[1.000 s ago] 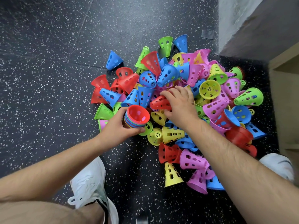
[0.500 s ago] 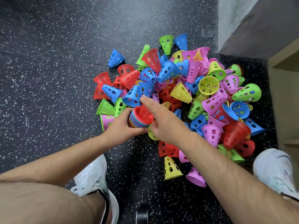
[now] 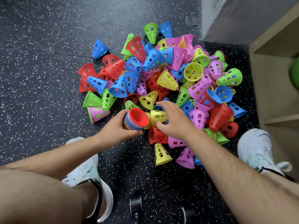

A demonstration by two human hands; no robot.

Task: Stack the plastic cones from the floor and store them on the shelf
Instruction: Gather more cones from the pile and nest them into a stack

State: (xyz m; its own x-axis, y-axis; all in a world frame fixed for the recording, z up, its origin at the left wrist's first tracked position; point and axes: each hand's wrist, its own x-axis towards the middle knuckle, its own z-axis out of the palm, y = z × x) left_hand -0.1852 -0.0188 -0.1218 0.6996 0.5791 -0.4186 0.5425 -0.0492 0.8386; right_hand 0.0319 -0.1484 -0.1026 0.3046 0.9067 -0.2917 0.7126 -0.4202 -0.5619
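Left grip [image 3: 119, 127] curled round the nested stack [image 3: 136, 118], red cone uppermost, held low at the pile's near edge. Right grip [image 3: 176, 123] spread and holding nothing, fingers over a yellow cone [image 3: 157, 116] lying just beside the stack.

Step, as I read it: picking the next cone. The next move calls for closing on it, turning it and nesting it.

Loose pile [image 3: 152, 60] covers the floor [image 3: 40, 78], mostly unstacked. Shelf [image 3: 275, 81] at right. Tangled neighbours may drag along.
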